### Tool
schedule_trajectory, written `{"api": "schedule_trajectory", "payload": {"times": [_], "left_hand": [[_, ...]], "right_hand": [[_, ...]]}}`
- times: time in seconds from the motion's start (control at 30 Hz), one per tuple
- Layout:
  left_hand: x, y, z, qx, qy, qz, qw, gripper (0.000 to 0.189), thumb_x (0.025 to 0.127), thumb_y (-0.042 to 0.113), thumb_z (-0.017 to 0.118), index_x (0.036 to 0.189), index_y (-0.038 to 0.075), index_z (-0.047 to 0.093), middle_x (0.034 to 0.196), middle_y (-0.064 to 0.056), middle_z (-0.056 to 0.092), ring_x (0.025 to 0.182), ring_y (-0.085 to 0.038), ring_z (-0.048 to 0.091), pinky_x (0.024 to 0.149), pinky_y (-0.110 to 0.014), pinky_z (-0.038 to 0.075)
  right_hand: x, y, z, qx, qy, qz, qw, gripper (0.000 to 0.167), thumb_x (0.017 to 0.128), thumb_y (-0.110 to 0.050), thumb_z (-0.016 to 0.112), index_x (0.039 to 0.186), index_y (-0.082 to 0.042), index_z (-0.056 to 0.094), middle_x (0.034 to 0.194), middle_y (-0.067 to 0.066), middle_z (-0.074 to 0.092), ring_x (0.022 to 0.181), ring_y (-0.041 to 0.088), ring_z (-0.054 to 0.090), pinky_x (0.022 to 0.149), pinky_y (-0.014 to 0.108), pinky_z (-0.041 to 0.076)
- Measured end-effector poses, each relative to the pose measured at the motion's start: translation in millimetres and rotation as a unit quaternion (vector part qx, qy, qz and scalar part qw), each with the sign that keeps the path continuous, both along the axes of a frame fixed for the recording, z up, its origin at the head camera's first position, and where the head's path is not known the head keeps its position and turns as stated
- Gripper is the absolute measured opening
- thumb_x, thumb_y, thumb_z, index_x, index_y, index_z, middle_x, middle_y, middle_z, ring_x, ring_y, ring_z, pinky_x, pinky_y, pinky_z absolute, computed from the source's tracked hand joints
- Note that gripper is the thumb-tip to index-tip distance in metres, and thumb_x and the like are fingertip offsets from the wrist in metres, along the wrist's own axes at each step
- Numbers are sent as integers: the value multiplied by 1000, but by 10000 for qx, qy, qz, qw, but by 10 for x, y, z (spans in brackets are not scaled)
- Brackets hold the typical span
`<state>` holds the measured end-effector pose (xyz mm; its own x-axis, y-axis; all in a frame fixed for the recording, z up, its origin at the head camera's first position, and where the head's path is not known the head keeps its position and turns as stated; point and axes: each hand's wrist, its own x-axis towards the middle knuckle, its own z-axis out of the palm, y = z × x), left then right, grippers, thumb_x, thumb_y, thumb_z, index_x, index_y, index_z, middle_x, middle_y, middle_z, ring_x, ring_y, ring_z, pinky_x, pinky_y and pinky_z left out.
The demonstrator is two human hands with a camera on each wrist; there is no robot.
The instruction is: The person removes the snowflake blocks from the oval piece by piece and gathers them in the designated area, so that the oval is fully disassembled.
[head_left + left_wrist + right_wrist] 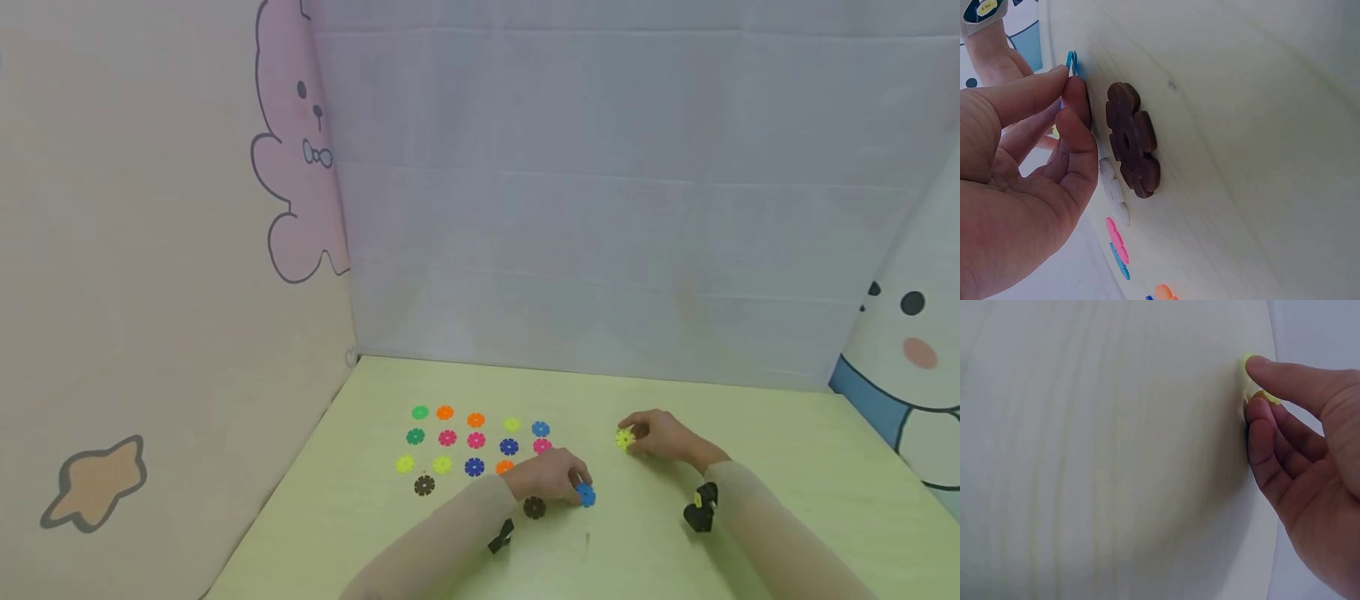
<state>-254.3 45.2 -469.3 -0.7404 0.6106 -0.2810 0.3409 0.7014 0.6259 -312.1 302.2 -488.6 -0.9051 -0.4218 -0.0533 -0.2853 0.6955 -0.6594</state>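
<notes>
My left hand (pixel 551 477) pinches a blue notched plastic disc (pixel 587 495) between thumb and fingers, low over the table in the middle. In the left wrist view only the blue rim shows beyond the fingertips. Right beside this hand lies a dark brown flower-shaped disc (pixel 1132 139), with a white disc (pixel 1114 190) behind it. Farther right, my right hand (pixel 660 435) grips a yellow notched disc (pixel 625 439) by its edge. Its thumb and fingers cover most of the yellow disc in the right wrist view.
Loose rows of notched discs lie on the pale table (pixel 337 517) left of the hands, among them a green one (pixel 420 412), an orange one (pixel 476 420) and a pink one (pixel 447 438). A second brown disc (pixel 424 485) lies nearer the front. Cloth walls (pixel 600 208) surround the table.
</notes>
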Motion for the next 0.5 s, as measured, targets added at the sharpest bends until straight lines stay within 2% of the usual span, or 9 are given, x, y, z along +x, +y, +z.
{"api": "schedule_trajectory", "payload": {"times": [0.2, 0.5], "left_hand": [[-18, -8, -8, 11, 13, -29, 10000, 21, 83, 12, 72, 104, 15, 71, 88, 6, 64, 78, -5, 55, 72, -21, 47], [-22, -67, 20, 153, -113, 51, 9998, 22, 83, 11, 72, 104, 13, 70, 87, 7, 63, 77, -5, 54, 71, -20, 46]], "right_hand": [[-13, 22, -13, -49, -13, 76, 10000, 38, 74, -6, 77, 110, 0, 66, 90, 4, 61, 82, 19, 57, 70, 35, 49], [-8, -14, -14, -130, -140, 89, 9998, 36, 76, -9, 75, 111, -1, 66, 96, 8, 60, 85, 21, 56, 70, 36, 48]]}}
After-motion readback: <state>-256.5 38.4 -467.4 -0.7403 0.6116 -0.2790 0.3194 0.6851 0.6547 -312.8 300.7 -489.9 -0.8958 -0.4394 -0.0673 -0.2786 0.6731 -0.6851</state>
